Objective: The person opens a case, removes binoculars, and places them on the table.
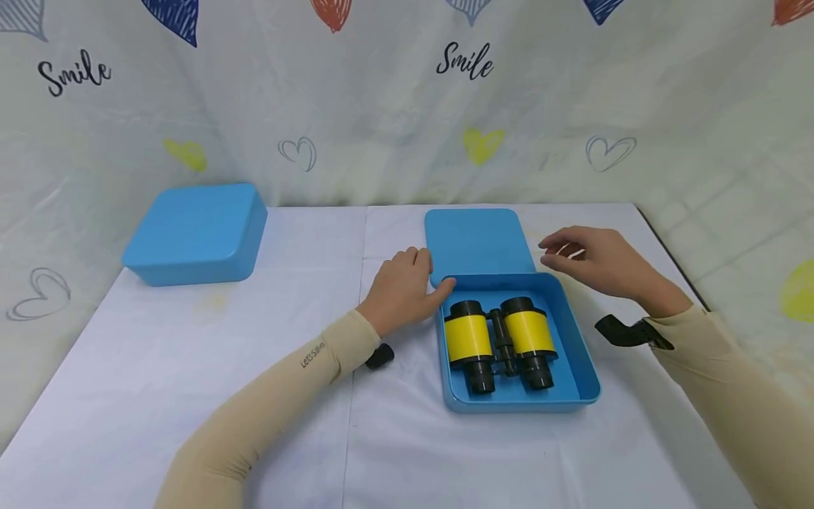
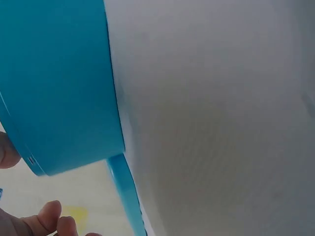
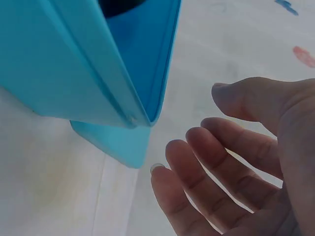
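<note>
While the yellow-and-black binoculars (image 1: 502,338) lie inside the uncovered blue box (image 1: 581,346), both hands are up around its far end, one on each side! Here's the left hand (image 1: 403,291), right at the far left corner, thumb stretched out to the rim, the other fingers bent beside the flat blue lid (image 1: 480,240); no grasp there, that hand is loose. The left wrist view backs it up: thumb at the box's edge, the fingers spread apart from it. And over on the other side, the right hand (image 1: 596,261), hovering past the far right corner, fingers gently curved, nothing in its hold!

Inside, the binoculars point their narrower ends at the near wall, with a strip of bare blue floor to their right. The lid lies just behind the box on the white-covered counter (image 1: 394,459). Well apart, far left, rests a second blue box (image 1: 193,233). Beige sleeves (image 1: 273,403) cover both forearms, and behind everything spreads a pale backdrop (image 1: 381,99) of hearts and "Smile" lettering.
</note>
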The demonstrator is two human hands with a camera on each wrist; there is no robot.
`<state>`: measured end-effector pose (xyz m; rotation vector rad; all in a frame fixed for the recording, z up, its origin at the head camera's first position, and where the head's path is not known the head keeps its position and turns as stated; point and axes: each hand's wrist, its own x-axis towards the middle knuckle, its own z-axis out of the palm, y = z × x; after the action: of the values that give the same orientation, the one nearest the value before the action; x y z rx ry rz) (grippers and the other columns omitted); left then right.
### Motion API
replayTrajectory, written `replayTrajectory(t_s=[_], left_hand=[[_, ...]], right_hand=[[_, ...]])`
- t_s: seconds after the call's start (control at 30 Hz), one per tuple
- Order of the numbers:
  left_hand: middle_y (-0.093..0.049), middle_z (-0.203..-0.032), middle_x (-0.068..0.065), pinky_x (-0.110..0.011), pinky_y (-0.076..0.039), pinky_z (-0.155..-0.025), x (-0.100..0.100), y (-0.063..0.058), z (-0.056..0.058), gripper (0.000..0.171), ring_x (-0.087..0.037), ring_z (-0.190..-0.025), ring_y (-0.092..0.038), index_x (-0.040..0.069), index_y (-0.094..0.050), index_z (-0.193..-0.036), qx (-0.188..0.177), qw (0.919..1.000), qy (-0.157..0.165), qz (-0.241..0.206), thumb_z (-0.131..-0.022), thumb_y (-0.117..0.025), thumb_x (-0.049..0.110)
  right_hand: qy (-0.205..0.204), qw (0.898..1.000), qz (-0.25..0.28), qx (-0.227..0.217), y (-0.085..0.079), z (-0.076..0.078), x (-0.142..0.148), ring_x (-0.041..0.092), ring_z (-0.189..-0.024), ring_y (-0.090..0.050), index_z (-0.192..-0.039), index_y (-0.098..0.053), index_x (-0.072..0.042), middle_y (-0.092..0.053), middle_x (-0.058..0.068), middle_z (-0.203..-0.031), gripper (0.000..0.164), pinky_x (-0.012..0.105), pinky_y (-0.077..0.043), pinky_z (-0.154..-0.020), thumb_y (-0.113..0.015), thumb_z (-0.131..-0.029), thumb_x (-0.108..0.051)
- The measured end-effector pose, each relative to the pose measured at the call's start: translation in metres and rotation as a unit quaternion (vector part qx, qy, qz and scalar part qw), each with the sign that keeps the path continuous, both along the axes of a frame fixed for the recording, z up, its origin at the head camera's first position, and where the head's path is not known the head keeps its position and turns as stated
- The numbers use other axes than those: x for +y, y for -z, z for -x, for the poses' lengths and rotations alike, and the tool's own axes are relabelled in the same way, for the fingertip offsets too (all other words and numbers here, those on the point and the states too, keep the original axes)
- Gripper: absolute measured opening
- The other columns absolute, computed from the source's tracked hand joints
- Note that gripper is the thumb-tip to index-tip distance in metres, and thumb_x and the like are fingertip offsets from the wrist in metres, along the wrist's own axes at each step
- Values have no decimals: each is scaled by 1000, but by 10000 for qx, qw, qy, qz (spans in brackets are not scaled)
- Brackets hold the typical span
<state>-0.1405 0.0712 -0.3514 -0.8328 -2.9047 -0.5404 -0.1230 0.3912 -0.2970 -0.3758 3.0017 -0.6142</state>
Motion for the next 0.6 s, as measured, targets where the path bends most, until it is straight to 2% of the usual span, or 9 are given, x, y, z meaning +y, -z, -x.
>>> replayTrajectory(t_s=[0.1, 0.17, 0.4, 0.6], left_hand=[[-53, -84, -5, -29, -40, -63, 0, 0, -8, 47, -20, -78, -51, 7, -57, -97, 445, 9984, 103, 324, -102, -56, 55], [-53, -86, -6, -31, -41, -65, 0, 0, -14, 50, -21, -81, -51, 7, -57, -97, 609, 9969, 121, 484, -101, -54, 57], [-54, -91, -8, -33, -45, -71, 2, -1, -34, 60, -22, -88, -51, 4, -59, -104, 680, 9944, 118, 803, -101, -47, 63], [-53, -90, -6, -31, -42, -71, 4, -1, -44, 54, -21, -86, -48, 5, -60, -106, 776, 9913, 140, 1057, -103, -45, 57]], right_hand=[[-160, 9993, -84, 334, -3, -10, -2, 32, -105, -69, -128, -68, -2, -72, 20, -121, 36, 56, -60, -93, -67, -101, -26], [-258, 9981, -168, 535, -4, -16, -5, 29, -102, -69, -125, -69, -3, -73, 16, -118, 33, 53, -61, -90, -70, -99, -23], [-582, 9925, -376, 1009, -4, -39, -11, 22, -95, -68, -121, -72, -6, -74, 10, -112, 31, 37, -61, -75, -76, -94, -22], [-809, 9889, -350, 1196, -4, -60, -17, 20, -94, -66, -121, -72, -11, -73, 6, -113, 36, 25, -58, -62, -83, -88, -19]])
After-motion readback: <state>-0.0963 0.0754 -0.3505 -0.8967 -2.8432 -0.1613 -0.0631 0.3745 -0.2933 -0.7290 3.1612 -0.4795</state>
